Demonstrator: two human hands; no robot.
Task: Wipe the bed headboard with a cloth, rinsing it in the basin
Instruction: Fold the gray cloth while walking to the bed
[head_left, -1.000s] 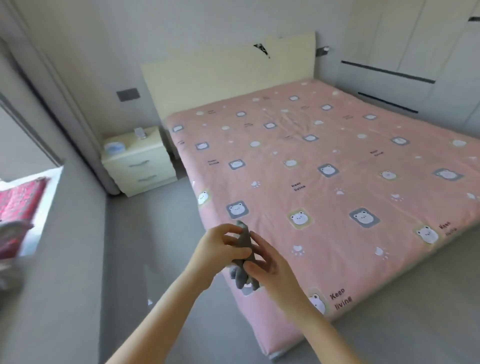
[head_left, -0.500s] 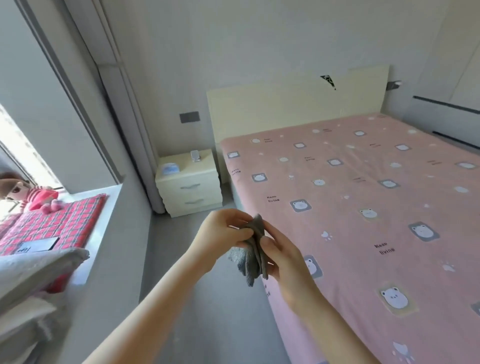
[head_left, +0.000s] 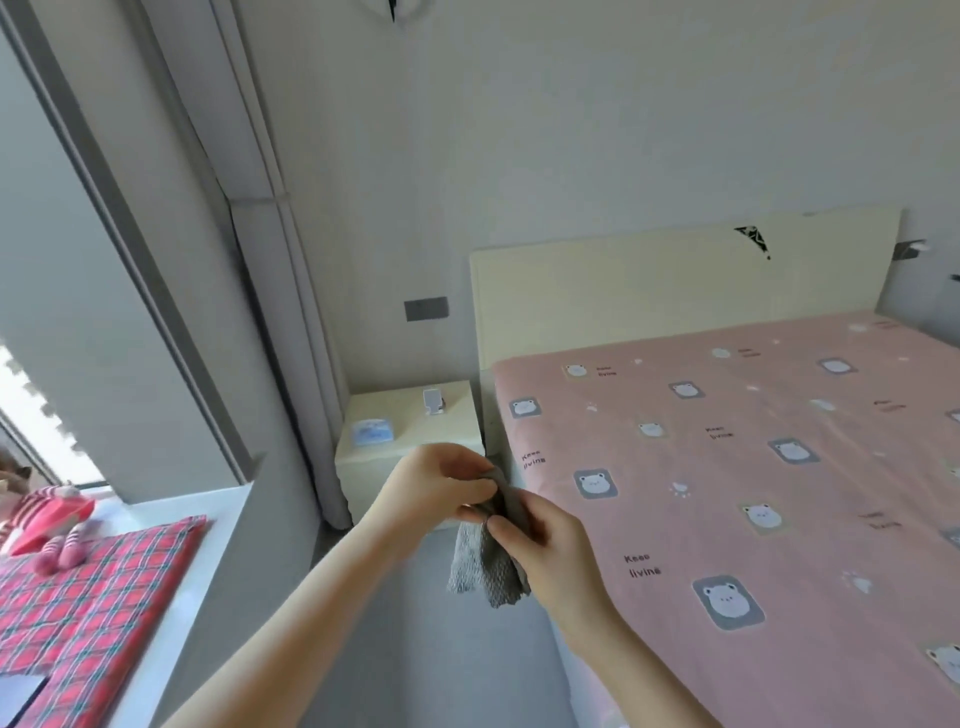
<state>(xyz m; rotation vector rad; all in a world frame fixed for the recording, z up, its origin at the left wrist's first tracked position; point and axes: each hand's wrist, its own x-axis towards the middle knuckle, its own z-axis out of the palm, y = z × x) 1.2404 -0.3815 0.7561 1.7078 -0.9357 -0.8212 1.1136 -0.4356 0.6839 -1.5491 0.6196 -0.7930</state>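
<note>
Beside the bed (head_left: 727, 493), pinching the grey cloth (head_left: 485, 569) in left grip (head_left: 436, 488) and right grip (head_left: 550, 545), both curled round it, seemingly readying it for wiping. Well apart from the headboard (head_left: 649, 296) ahead: calls for stepping closer, then pressing cloth flat.

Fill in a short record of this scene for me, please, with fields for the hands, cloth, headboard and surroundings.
left hand: pinches the top of the grey cloth
right hand: grips the same cloth lower down
cloth: bunched, hanging below both hands
headboard: cream, untouched, beyond the hands
basin: not in view
nearby: nightstand beside the headboard; pink sheet on the bed
</note>
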